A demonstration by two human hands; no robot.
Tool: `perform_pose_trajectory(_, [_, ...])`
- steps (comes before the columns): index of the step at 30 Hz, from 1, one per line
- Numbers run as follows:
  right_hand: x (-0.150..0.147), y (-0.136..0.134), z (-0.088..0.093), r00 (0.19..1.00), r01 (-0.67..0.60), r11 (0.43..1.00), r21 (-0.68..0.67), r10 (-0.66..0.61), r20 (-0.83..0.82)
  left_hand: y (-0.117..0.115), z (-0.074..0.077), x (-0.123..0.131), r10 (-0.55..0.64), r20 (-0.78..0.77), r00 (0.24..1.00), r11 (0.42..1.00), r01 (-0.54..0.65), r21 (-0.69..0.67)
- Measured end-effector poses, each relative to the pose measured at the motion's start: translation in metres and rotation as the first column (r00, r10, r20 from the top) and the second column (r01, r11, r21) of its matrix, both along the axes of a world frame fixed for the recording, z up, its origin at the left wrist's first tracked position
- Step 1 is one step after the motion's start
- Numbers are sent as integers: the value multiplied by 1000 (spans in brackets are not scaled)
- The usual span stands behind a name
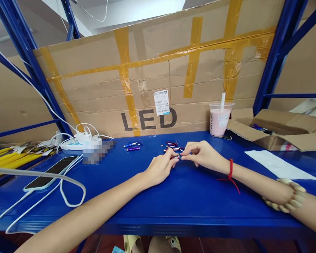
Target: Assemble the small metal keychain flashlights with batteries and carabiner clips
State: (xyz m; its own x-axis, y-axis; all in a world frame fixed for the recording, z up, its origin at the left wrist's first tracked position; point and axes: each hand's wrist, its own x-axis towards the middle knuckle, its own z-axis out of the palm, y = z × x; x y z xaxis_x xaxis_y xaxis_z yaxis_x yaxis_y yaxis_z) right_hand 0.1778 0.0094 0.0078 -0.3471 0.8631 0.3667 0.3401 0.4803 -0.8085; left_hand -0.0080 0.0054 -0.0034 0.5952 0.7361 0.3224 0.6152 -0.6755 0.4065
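My left hand (158, 168) and my right hand (204, 154) meet over the blue tabletop, fingertips nearly touching. Between them is a small shiny metallic piece (179, 156), pinched from both sides and mostly hidden by the fingers. Just behind the fingertips lies a red pen-sized tube (173, 149), partly covered by my left hand. Near it are a red carabiner clip (172, 143) and a tiny round disc (162, 145). Farther left, a slim blue metal tube with a clip (131, 144) rests beside a short purple tube (133, 149).
A pink drink cup with a straw (219, 119) stands at the back right, near an open cardboard box (276, 130) and white paper (279, 164). On the left are a phone (51, 174), white cables and a power strip (73, 143). A cardboard sheet (100, 95) backs the table.
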Motion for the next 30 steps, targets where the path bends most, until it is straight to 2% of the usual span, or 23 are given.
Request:
perform_pose_trajectory(8, [-2,-3,1,998,59,997,-48,-58,15,2,-5,1,-14,164,986,999,8,34])
perform_pose_trajectory(12, [1,-2,0,999,32,966,-256,-34,-2,2,-5,1,-17,175,984,999,7,54])
perform_pose_trajectory(15, [5,0,0,997,-63,895,-441,37,-68,1,-4,2,-20,139,990,998,11,67])
perform_pose_trajectory(18, [7,1,0,994,-103,836,-539,65,-89,1,-3,2,-37,99,994,997,30,76])
perform_pose_trajectory(24, [7,2,2,992,-117,801,-588,71,-101,1,-1,3,-87,90,992,990,76,121])
perform_pose_trajectory(30, [5,1,7,994,-105,777,-621,61,-91,-1,1,3,-27,32,999,993,23,111])
